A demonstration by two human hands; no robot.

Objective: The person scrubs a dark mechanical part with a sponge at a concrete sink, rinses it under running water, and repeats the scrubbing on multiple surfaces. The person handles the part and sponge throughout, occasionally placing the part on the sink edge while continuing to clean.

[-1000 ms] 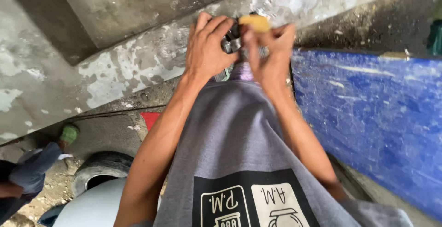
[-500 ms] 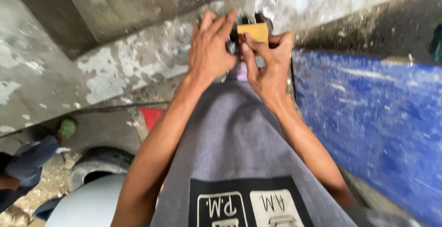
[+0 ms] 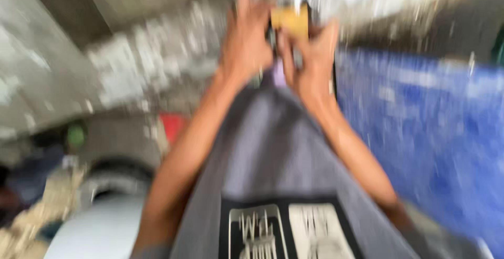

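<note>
Both hands up front: my right hand (image 3: 315, 62) pinches the yellow block (image 3: 290, 20), left hand (image 3: 247, 46) cupped beside it; left grip unclear, blurred.

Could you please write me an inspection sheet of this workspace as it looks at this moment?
Surface: worn grey concrete with pale flaking patches; the picture is heavily motion-blurred.
Job's things: small yellow block held up between both hands, with a dark part beside it too blurred to identify.
Clutter: red scrap and a small green object on the ground at left.
Hands: left hand and right hand are close together around the yellow block, fingers curled.
Cables: nothing seen.
Surroundings: scuffed blue panel at right, round pale grey object at lower left, the person's grey printed shirt in the foreground.
</note>
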